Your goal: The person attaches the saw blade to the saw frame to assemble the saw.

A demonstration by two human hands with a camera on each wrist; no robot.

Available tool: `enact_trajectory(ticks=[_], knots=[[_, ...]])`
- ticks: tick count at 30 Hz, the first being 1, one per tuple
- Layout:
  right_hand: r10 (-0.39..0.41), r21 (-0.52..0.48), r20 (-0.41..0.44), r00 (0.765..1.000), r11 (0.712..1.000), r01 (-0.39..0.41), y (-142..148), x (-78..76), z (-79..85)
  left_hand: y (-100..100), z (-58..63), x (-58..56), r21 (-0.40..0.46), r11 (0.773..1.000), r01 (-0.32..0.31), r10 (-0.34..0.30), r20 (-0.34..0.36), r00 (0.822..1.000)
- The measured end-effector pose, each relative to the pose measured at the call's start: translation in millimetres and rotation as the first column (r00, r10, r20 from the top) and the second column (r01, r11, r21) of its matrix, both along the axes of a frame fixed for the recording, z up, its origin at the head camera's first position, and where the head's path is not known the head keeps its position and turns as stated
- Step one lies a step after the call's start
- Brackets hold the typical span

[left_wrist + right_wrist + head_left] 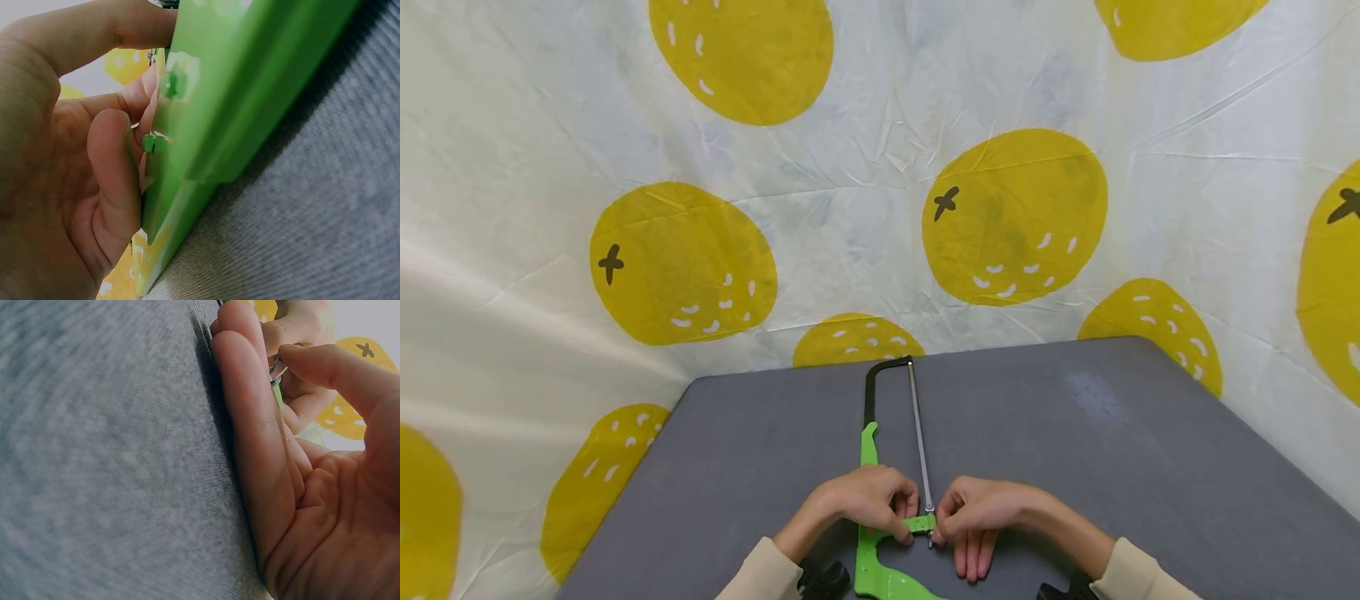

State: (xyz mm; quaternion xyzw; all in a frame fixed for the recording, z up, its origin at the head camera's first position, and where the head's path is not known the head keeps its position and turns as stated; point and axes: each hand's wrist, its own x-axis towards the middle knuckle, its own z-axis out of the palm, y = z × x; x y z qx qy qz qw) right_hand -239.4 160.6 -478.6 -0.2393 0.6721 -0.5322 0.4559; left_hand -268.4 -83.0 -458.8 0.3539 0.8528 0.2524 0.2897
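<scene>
Hacksaw [869, 448] lies on the table [752, 467], long axis running near to far, the left hand [867, 498] gripping its frame [919, 524], the right hand [981, 510], beside the blade's [919, 433] near end, pinching the metal fitting [931, 540].

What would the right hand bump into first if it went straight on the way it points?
Most likely the short green crossbar of the saw: the right hand seems to pinch right at its end, with the left hand just beyond. Exact depth is hard to judge.
</scene>
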Motion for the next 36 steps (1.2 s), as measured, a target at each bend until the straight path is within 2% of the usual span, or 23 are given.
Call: enact_trajectory(ticks=[12,19,26,36], knots=[[-0.009,0.004,0.004,1.000,1.000,0.009,-2.4,0.8,1.8,-1.7,0.6,1.0,0.001,1.000,0.001,-0.001,-0.027,1.000],[-0.007,0.000,0.013,1.000,1.000,0.007,-1.9,1.6,0.4,-1.5,1.7,3.0,0.003,1.000,-0.002,0.002,-0.010,1.000],[0.002,-0.006,0.008,1.000,1.000,-0.002,-1.1,1.3,2.1,-0.6,-0.6,0.8,0.004,1.000,0.026,-0.026,-0.053,0.998],[0.000,-0.004,0.019,1.000,1.000,0.000,-2.1,1.3,1.8,-3.0,-1.5,0.8,-0.002,1.000,0.025,-0.025,-0.047,0.999]])
